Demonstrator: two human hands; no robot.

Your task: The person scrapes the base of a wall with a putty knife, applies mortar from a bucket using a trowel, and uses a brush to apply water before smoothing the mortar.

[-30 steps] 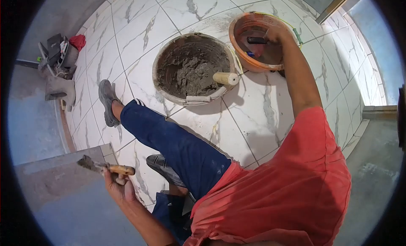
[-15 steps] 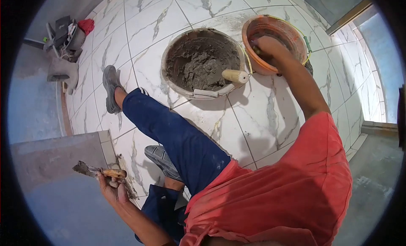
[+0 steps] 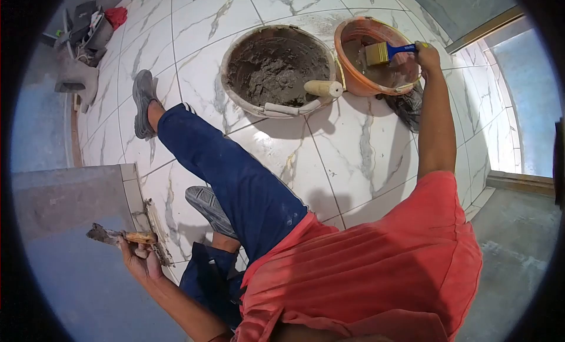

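Up and across to the right goes the right hand (image 3: 428, 55): half a second ago it was down inside the round orange plastic bucket (image 3: 376, 92), and now it's at the right rim with a flat paintbrush with a blue handle and pale bristles (image 3: 385, 52) in view. Fingers closed around the end of that handle, the brush lies level across the bucket's mouth, bristles pointing left above murky liquid; whether they touch it, I can't tell. Over on the near left, the left hand (image 3: 138, 259) pinches a small wooden-handled trowel with a mortar-caked blade (image 3: 140, 237) between thumb and fingers, the blade pointing left, well apart from the buckets. Just left of the orange bucket sits a wide round bucket crusted with cement (image 3: 229, 94), wet grey mortar (image 3: 276, 77) inside, and a pale, thick cylindrical handle (image 3: 323, 88) resting across its right rim. Both buckets stand on white marble-veined floor tiles (image 3: 276, 145), and a dark crumpled bundle (image 3: 406, 109) lies just beside the orange one, on its near side.
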